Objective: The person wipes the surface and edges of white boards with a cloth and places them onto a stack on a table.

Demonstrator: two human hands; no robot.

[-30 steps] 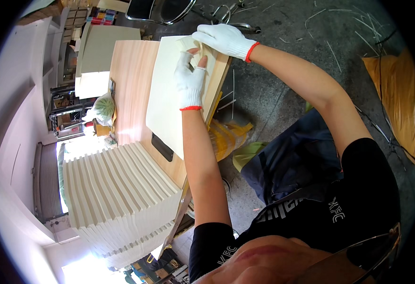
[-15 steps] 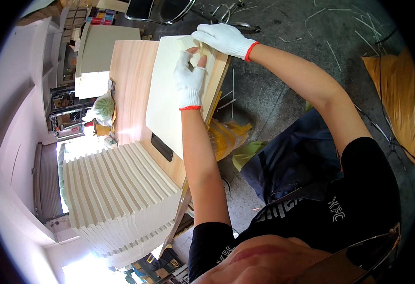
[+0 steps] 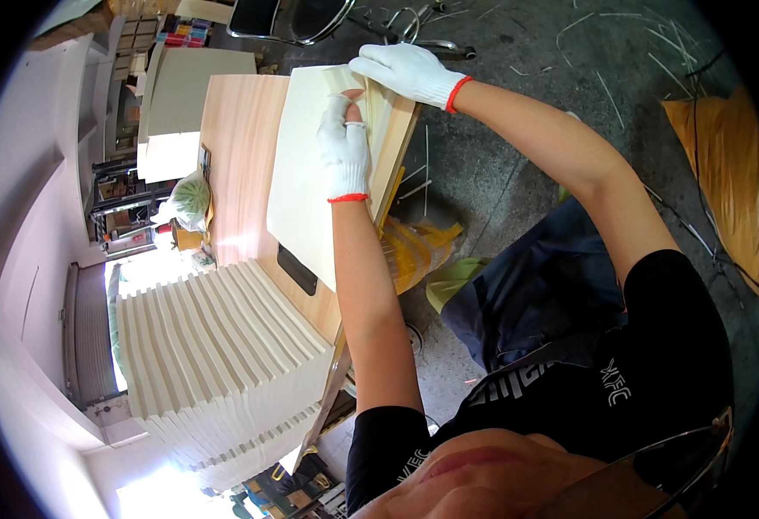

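Observation:
A large cream sheet (image 3: 297, 186) lies on the wood-grain table. My left hand (image 3: 345, 151), in a white glove with some bare fingertips, rests on it near its far right part. Its fingers reach forward, open, against the sheet. Just beyond, my right hand (image 3: 409, 73), in a white glove with a red cuff, lies over the sheet's far right corner. Its fingers are stretched out toward the left, close together. Between the hands runs a pale raised strip or fold (image 3: 375, 108) along the sheet's right edge; its underside is hidden.
A tall stack of cream padded panels (image 3: 224, 346) stands at the left. Beside the sheet, a dark flat device (image 3: 297, 270) lies on the wood-grain table (image 3: 241, 164). A plastic bag (image 3: 189, 199) sits past its left edge. A chair (image 3: 293, 19) stands beyond; thin strips litter the floor.
My left thumb and finger, spread apart before, have come closer together on the sheet. The strip along the right edge lies flatter. My right hand has barely shifted.

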